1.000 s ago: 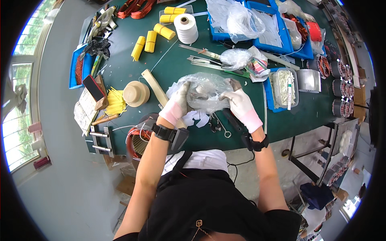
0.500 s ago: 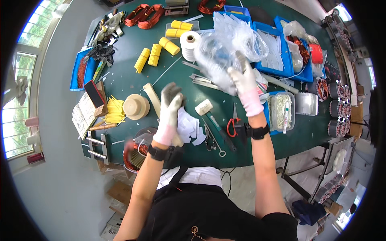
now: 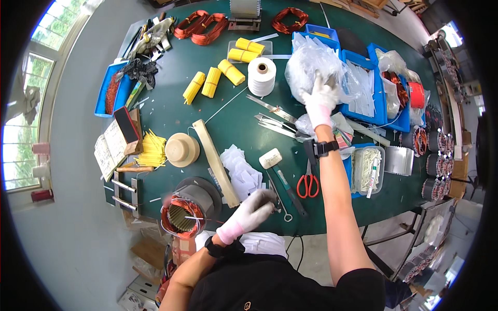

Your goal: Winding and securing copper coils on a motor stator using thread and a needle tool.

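Note:
My right hand [image 3: 322,99], in a white glove with a pink cuff, reaches to the puffed clear plastic bag [image 3: 307,65]. Its fingers are spread against the bag, which lies over a blue bin [image 3: 296,41]. Over the table's front edge is my left hand [image 3: 251,212], in a matching glove, holding nothing, thumb and fingers apart and slightly blurred. White paper slips [image 3: 239,168] lie just beyond it. To its left a grey motor stator [image 3: 205,193] shows orange copper windings [image 3: 170,217]. A wooden strip [image 3: 215,160] lies between the stator and the slips.
A white-headed mallet [image 3: 271,158], red-handled scissors [image 3: 308,185] and a metal rod with a ring end [image 3: 280,199] lie mid-table. Behind them are a white thread spool [image 3: 261,80] and yellow stick bundles [image 3: 211,83]. Blue bins [image 3: 381,96] line the right side; a wooden spool [image 3: 181,150] stands left.
My right hand has moved the plastic bag away from me and right, uncovering metal tools. My left hand has drawn back toward the front edge, leaving the slips and wooden strip in sight.

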Demonstrator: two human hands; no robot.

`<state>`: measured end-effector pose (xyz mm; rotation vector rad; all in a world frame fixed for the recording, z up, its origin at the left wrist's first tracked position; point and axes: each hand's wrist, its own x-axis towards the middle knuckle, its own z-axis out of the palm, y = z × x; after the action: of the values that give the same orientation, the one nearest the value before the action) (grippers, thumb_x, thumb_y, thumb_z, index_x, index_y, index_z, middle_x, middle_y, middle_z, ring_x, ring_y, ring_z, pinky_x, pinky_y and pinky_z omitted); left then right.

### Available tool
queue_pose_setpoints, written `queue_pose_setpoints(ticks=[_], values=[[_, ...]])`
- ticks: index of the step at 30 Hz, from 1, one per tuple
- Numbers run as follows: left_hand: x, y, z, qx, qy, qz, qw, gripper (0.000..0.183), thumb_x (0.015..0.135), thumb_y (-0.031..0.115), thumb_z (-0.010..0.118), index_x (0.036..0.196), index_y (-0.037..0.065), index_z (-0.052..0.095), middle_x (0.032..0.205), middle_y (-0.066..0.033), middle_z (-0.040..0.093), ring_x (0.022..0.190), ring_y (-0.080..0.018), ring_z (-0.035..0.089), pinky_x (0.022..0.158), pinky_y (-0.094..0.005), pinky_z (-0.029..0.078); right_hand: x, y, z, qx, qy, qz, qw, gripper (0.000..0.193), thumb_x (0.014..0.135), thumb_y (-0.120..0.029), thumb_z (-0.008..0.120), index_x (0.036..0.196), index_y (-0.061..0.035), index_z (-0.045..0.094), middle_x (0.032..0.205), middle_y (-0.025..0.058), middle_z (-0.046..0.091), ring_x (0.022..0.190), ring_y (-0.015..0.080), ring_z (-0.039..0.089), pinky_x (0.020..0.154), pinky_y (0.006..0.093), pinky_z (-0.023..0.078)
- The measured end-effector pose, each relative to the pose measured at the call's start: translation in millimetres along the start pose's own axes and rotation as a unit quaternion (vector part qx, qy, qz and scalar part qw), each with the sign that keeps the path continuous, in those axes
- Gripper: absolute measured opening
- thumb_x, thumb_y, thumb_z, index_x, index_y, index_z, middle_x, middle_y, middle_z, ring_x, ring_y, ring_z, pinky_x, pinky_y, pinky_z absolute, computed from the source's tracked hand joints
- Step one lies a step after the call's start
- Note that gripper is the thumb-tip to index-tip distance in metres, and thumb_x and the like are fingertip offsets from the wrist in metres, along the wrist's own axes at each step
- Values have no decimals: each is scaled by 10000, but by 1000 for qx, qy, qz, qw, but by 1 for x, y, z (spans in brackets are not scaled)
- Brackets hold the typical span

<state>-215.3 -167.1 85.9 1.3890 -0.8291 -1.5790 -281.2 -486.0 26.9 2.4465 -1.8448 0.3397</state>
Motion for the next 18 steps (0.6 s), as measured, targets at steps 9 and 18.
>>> queue_pose_setpoints(ticks=[9,18], values=[[-35,27,37,173,-179,131,959,257,819,181,548,1051,70,543,937,-104,535,889,-282,543,791,-359,445,49,-1,44,155,-32,-53,986,305,747,-280,654,912,-24,639,985,196,618,965,358,569,849,414,442],[-124,70,-49,-21,-118,233,965,353,832,167,605,1101,-53,540,1135,-234,533,1044,-358,526,855,-411,440,111,61,111,210,-158,-128,956,216,755,-218,527,786,-34,636,732,157,596,651,271,543,637,412,444]])
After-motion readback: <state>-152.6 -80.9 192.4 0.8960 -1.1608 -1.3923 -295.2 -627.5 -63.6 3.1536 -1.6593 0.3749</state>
